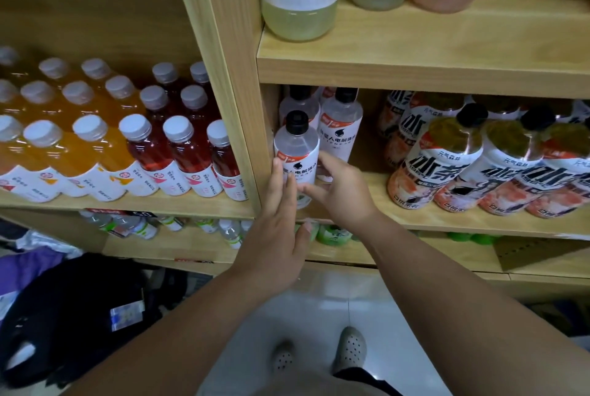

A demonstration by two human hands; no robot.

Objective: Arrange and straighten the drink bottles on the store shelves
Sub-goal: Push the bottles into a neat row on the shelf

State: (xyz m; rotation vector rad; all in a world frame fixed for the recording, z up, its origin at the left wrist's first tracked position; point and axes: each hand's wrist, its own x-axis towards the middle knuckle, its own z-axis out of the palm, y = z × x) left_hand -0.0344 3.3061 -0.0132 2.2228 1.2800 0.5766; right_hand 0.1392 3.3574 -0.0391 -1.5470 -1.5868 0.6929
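Clear black-capped bottle [297, 146] was stood upright at the left end of the middle shelf [421, 220], close by the wooden upright [242, 108], left hand [277, 229] pressed flat on its label, fingers straight, lower right side gripped by the right hand [341, 191], fingers curled.

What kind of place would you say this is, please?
Probably a small shop: wooden shelves hold rows of identical orange bottles, red bottles and tea bottles, labels facing out.

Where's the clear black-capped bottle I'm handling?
Head view: the clear bottle stands at the left end of the shelf, beside the wooden upright, between left hand and right hand.
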